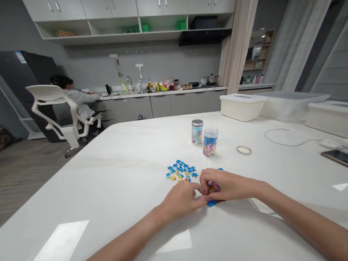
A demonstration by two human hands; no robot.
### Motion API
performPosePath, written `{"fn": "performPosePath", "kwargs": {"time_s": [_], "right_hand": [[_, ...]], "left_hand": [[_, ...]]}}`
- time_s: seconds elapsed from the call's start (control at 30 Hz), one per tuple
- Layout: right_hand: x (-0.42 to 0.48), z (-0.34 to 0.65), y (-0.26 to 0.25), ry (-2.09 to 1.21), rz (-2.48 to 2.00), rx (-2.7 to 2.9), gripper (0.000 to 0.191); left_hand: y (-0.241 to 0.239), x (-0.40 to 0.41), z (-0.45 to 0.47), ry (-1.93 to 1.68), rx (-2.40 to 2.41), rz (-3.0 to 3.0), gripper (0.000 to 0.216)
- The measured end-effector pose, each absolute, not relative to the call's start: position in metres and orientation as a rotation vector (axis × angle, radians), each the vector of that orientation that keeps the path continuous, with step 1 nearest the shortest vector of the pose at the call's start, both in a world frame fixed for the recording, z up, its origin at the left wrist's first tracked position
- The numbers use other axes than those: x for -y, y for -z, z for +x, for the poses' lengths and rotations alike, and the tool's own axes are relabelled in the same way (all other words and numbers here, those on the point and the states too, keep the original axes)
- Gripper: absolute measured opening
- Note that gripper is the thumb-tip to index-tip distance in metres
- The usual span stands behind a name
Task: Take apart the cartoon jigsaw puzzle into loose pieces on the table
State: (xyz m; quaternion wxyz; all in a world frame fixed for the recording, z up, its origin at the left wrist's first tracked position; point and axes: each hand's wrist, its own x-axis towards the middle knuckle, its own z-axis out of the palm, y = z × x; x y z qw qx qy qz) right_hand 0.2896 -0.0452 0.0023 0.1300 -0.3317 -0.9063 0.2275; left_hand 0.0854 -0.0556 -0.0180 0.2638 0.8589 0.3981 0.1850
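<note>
Partly covered, jigsaw section (212, 203) lies beneath hands (180, 198) (231, 184).

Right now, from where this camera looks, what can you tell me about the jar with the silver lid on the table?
The jar is a small, straight-sided cylinder, standing upright with its lid on. The lid is grey and looks like metal. Colourful cartoon-style pictures cover the side, mostly pale blue; their details are too small to read. It stands on the white table, just beyond and to the left of a blue printed cup. Whether the two touch is hard to tell. Its contents cannot be seen.
</note>
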Motion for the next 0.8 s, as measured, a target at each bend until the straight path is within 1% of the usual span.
{"fn": "performPosePath", "kwargs": {"time_s": [0.3,0.53,0.6,0.7,0.8], "right_hand": [[0.046,0.285,0.002,-0.537,-0.990,2.533,0.007],[0.046,0.280,0.002,-0.655,-0.959,2.353,0.004],[0.046,0.280,0.002,-0.670,-0.963,2.340,0.008],[0.046,0.281,0.002,-0.604,-0.989,2.360,0.020],[0.044,0.282,0.006,-0.459,-1.006,2.418,0.018]], "left_hand": [[0.015,0.051,0.082,-0.576,-1.078,2.250,0.018],[0.002,0.047,0.074,-0.613,-0.997,2.309,0.019],[-0.002,0.046,0.072,-0.611,-0.995,2.312,0.020],[-0.009,0.039,0.063,-0.596,-1.073,2.297,0.020],[-0.015,0.025,0.044,-0.543,-1.266,2.324,0.019]]}}
